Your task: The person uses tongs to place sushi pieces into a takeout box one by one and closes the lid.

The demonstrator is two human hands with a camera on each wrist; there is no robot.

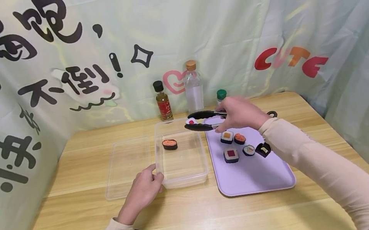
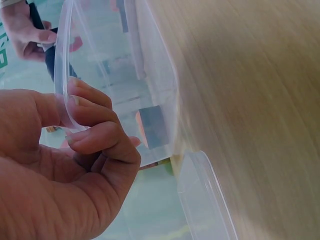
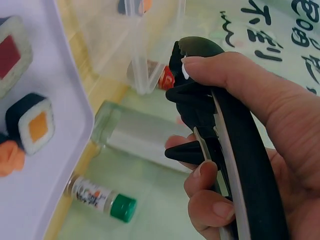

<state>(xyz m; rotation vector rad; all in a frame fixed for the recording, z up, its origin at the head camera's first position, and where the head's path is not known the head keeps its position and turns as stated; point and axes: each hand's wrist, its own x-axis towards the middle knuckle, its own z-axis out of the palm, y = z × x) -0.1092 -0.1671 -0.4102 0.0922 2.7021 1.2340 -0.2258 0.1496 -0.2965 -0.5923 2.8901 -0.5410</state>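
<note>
My left hand [image 1: 143, 188] pinches the near-left rim of a clear plastic container [image 1: 184, 181]; in the left wrist view its thumb and curled fingers close on that rim. One orange-topped sushi piece [image 1: 169, 144] lies inside the container. My right hand [image 1: 243, 113] grips black-and-metal tongs [image 1: 199, 127] above the gap between container and tray. Between the tong tips sits a sushi roll [image 1: 191, 121] with white rice and a pinkish-red centre, level with the container's far-right corner. In the right wrist view the tongs [image 3: 250, 160] mostly hide that roll.
A lilac tray [image 1: 256, 181] with several sushi pieces [image 1: 231, 155] stands right of the container. The clear lid [image 1: 126, 167] lies to the left. Behind stand a red-labelled sauce bottle [image 1: 164, 106], a tall clear bottle [image 1: 194, 94] and a green-capped shaker [image 1: 221, 94], before a printed curtain [image 1: 229, 27].
</note>
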